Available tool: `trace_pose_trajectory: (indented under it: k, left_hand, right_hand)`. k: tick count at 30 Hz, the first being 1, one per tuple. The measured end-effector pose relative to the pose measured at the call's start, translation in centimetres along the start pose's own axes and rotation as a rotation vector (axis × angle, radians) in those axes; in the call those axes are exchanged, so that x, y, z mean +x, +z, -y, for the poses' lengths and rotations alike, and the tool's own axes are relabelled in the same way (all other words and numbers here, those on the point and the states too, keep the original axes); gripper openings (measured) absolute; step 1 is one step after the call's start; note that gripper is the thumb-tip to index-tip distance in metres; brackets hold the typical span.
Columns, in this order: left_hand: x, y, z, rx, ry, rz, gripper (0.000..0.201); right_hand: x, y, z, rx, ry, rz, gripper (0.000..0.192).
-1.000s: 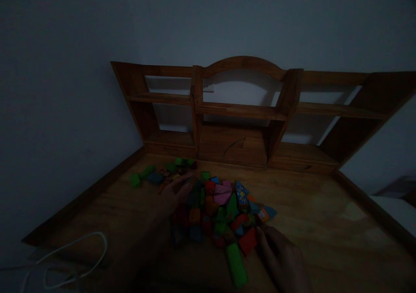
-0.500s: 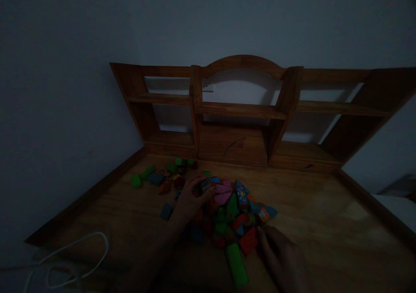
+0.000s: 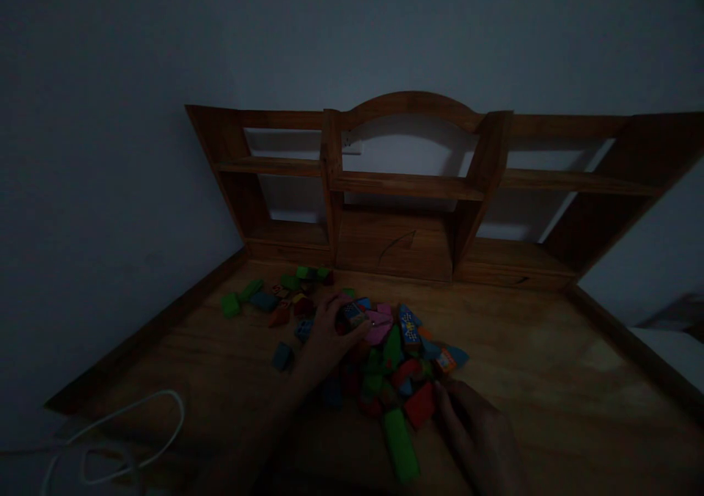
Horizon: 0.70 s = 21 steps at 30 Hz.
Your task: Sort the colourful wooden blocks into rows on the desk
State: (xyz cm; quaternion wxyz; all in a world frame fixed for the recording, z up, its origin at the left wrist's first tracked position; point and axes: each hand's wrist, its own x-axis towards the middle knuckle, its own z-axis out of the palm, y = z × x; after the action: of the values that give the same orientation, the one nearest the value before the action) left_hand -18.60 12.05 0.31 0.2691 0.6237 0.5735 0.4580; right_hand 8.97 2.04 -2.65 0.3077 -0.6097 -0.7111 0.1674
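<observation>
Lighting is dim throughout. The work surface is a bare-grained wooden tabletop (image 3: 528,349) with dark raised edging (image 3: 181,301) along its left side and more along its right. A wooden shelf unit (image 3: 407,184) spans the far side, its centre bay topped by an arched rail. Behind it stands a plain pale wall (image 3: 385,34); a white socket (image 3: 352,147) shows through the centre opening. A white cable (image 3: 179,408) lies looped at the near left.

A pile of coloured blocks (image 3: 392,348) occupies the middle of the tabletop, between and beyond the hands. A looser group of blocks (image 3: 264,301) is spread to the far left. At the pile's near end lies a long green block (image 3: 401,445), beside a red block (image 3: 420,406).

The left hand (image 3: 324,342) reaches over the left part of the pile. Its thumb and fingers are parted by the width of a dark patterned block (image 3: 353,313) and close on it, next to a pink block (image 3: 379,325).

The right hand (image 3: 478,426) is at the near right, fingers loosely curled, tips at the red block's right edge. Whether it grips that block cannot be told.
</observation>
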Motion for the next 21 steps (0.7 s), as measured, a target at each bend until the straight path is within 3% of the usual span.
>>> trace_pose_trajectory:
  k: [17,21]
  left_hand:
    - [0.4,-1.0,-2.0,-0.139,-0.077,-0.128,0.048]
    - [-0.1,-1.5,-2.0,-0.122,-0.006,-0.153,0.048]
  right_hand:
    - [0.1,-0.1,0.2,-0.019,-0.01,-0.033,0.045]
    - [0.1,0.0,0.1,-0.032,-0.034,-0.041,0.045]
